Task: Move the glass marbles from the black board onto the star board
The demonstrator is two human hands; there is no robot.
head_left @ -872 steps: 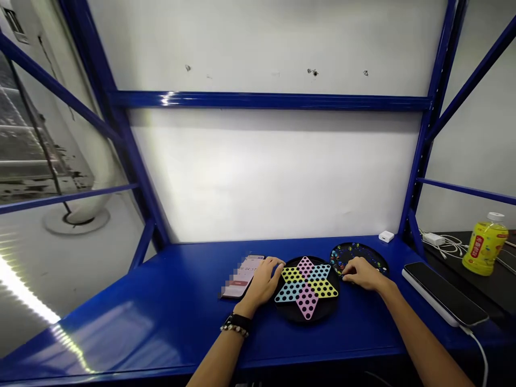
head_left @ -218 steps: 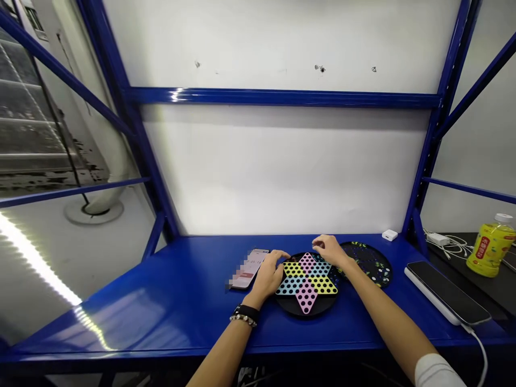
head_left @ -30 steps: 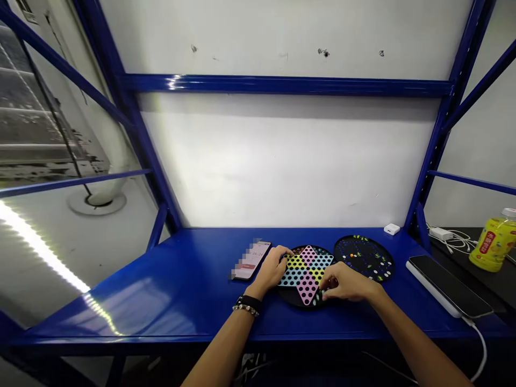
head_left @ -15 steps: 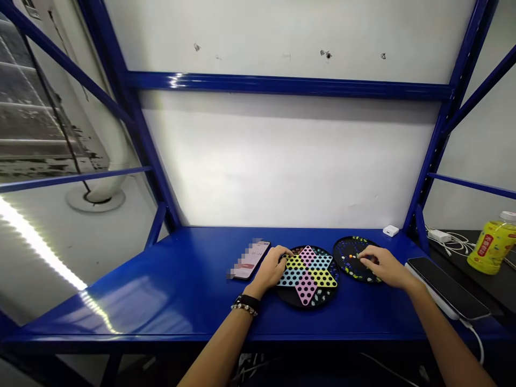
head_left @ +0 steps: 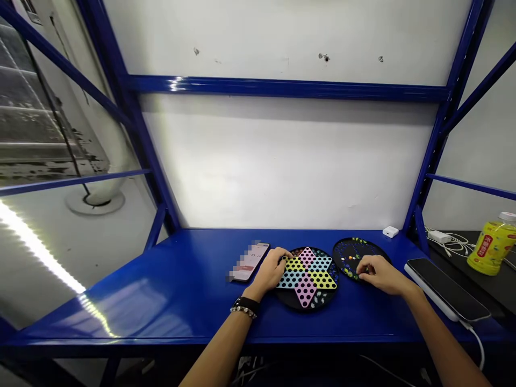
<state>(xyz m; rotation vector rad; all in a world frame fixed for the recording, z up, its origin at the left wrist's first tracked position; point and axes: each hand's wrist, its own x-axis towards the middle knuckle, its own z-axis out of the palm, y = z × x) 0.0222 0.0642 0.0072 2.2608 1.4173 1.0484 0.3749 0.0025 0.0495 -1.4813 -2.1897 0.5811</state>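
My left hand (head_left: 268, 274) rests with curled fingers on the left edge of a Chinese checkers board (head_left: 307, 277), a black round board with a pastel star of pink, yellow and blue points. Several small marbles lie on the board's black rim at the lower right. My right hand (head_left: 379, 275) is over a round black marble tray (head_left: 365, 250), its fingertips down among coloured marbles near the tray's lower edge. The fingers hide whatever lies under them. A phone with a blurred screen (head_left: 248, 262) lies just left of my left hand.
The blue steel shelf top (head_left: 141, 306) carries everything, under blue uprights and a crossbar. A black phone on a white power bank (head_left: 445, 287) lies right of the tray, its cable hanging over the front edge. A small white box (head_left: 390, 231) stands behind. A yellow drink bottle (head_left: 492, 250) stands further right.
My right hand has moved left and toward me across the tray, its fingertips now lower among the marbles. My left hand stays on the board's edge.
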